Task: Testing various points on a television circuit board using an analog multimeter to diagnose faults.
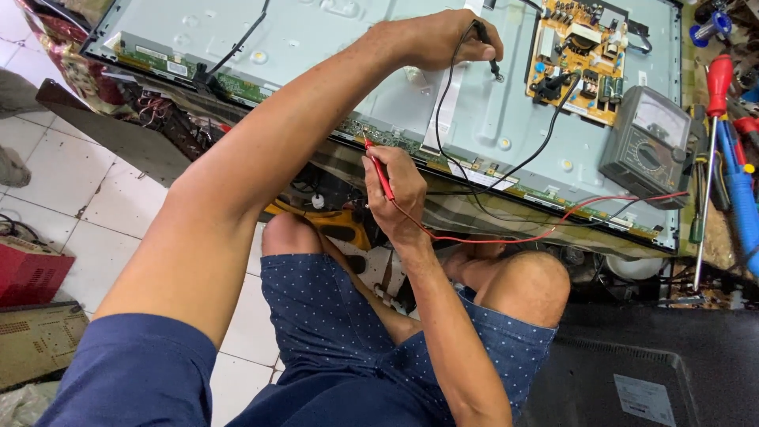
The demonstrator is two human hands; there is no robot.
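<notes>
Repair workshop: opened television panel (332,47), multimeter (648,142), screwdrivers (711,134).

Short navy blue sleeve, navy shorts with small white dots, bare forearms, bare knees

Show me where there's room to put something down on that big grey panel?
The grey metal panel is bare between the black cable and the left hand. It is crowded right: yellow circuit board, meter, screwdrivers.

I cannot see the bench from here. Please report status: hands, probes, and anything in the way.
Left hand holds black probe on metal back panel. Right hand holds red probe at edge circuit strip. Leads run to grey meter. Nothing blocking.
</notes>
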